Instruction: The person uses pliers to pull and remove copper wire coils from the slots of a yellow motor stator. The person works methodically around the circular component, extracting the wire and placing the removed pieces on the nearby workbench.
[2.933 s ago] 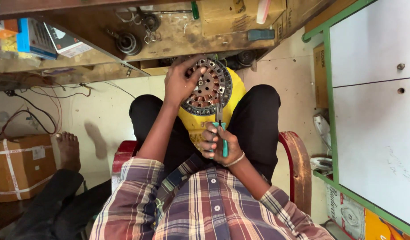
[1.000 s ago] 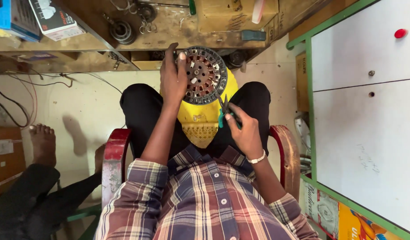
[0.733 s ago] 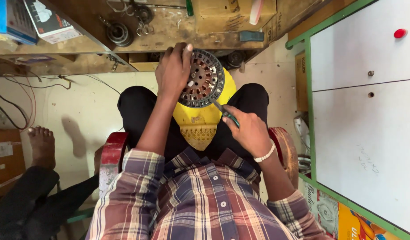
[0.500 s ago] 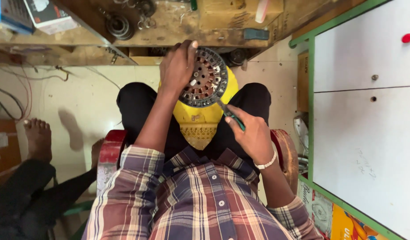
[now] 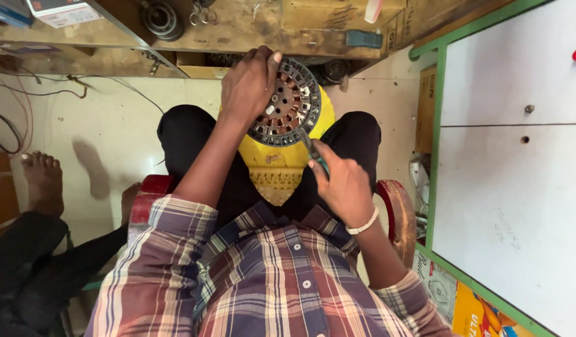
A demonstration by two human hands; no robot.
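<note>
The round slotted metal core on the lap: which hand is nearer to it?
Left. The left hand grips the upper left rim of the round slotted metal core; the right hand sits below and right of it, reaching it only through a green-handled tool.

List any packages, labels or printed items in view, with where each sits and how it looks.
White box: top left on the wooden bench, rectangular, red-edged label.
Brown carton: right, against the green-framed cabinet, upright.
Orange-yellow package: bottom right corner, glossy.
Brown taped box: left edge, partly cut off.
</note>
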